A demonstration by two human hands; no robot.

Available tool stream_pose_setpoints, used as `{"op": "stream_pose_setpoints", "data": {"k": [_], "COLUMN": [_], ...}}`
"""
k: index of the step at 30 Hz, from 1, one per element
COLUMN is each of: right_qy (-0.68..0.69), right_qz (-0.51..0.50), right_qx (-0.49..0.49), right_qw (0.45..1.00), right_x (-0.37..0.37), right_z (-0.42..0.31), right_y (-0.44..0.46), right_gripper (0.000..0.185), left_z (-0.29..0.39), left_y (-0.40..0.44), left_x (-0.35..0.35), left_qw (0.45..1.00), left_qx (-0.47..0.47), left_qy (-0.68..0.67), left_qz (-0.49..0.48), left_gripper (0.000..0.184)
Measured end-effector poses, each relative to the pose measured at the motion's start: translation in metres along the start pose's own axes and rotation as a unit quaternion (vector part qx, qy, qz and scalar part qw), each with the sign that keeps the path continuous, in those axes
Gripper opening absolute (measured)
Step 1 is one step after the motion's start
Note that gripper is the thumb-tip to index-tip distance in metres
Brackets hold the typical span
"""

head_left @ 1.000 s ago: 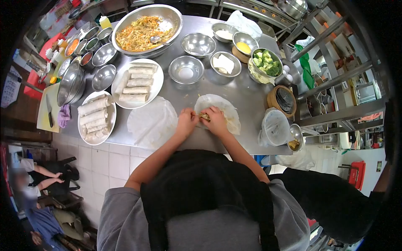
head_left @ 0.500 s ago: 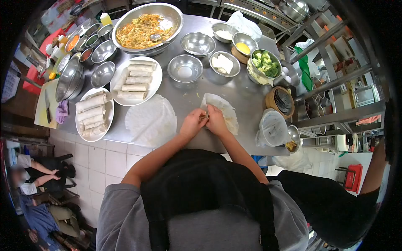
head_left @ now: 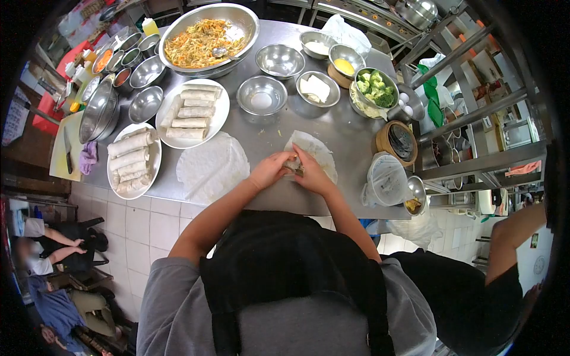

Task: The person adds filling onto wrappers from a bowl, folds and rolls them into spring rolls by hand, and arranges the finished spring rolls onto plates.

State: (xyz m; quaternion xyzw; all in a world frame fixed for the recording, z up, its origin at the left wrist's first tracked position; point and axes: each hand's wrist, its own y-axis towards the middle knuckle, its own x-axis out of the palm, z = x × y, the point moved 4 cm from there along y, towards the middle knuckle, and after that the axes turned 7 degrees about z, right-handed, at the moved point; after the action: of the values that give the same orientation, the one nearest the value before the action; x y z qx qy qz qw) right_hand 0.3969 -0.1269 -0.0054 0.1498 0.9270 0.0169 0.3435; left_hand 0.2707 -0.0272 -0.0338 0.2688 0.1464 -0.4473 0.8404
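Observation:
My left hand (head_left: 272, 171) and my right hand (head_left: 311, 175) meet over the steel table, fingers curled around a partly rolled spring roll (head_left: 293, 167). The roll's pale skin shows between my fingers; its ends are hidden by them. Just beyond my right hand lies a thin round wrapper (head_left: 317, 153), flat on the table. Left of my left hand is a stack of round wrappers (head_left: 214, 163). Finished spring rolls (head_left: 190, 123) lie on a white round plate (head_left: 221, 121), and more rolls (head_left: 130, 157) fill a white oval plate (head_left: 155, 165).
A large bowl (head_left: 252, 29) of shredded filling (head_left: 202, 44) with a spoon stands at the back left. Steel bowls (head_left: 262, 96), broccoli (head_left: 375, 89) and a plastic tub (head_left: 387, 180) sit around the table. Another person's arm (head_left: 513, 237) is at the right.
My hands have parted slightly and shifted, so the roll now shows between them. The other person's arm at the right has moved inward.

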Motion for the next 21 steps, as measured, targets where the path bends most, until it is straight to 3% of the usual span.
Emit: {"op": "stream_pose_setpoints", "data": {"k": [2, 5, 8, 11, 14, 21], "right_qy": [0.054, -0.011, -0.174, -0.425, -0.432, -0.463], "right_qz": [-0.011, 0.022, 0.100, 0.089, 0.162, 0.138], "right_qx": [0.012, 0.009, 0.045, -0.078, -0.038, -0.027], "right_qw": [0.998, 1.000, 0.979, 0.898, 0.886, 0.875], "right_x": [-0.012, -0.027, -0.038, -0.005, -0.024, -0.030], "right_z": [-0.003, 0.000, -0.021, -0.004, -0.028, 0.001], "right_y": [-0.004, -0.007, -0.002, -0.001, 0.001, -0.007], "right_gripper": [0.087, 0.085, 0.079, 0.071, 0.067, 0.067], "left_z": [0.004, 0.005, -0.002, -0.003, -0.003, -0.004], "left_y": [0.001, 0.002, 0.001, -0.004, 0.001, 0.005], "left_x": [-0.004, -0.001, 0.005, 0.010, 0.005, 0.004], "left_qw": [0.999, 1.000, 0.999, 0.999, 0.998, 0.999], "left_qx": [0.028, 0.012, 0.005, 0.002, 0.008, 0.036], "left_qy": [0.015, 0.028, 0.041, 0.047, 0.057, 0.029], "left_qz": [-0.001, -0.007, 0.002, 0.005, 0.004, -0.014], "left_gripper": [0.050, 0.050, 0.050, 0.046, 0.043, 0.038]}}
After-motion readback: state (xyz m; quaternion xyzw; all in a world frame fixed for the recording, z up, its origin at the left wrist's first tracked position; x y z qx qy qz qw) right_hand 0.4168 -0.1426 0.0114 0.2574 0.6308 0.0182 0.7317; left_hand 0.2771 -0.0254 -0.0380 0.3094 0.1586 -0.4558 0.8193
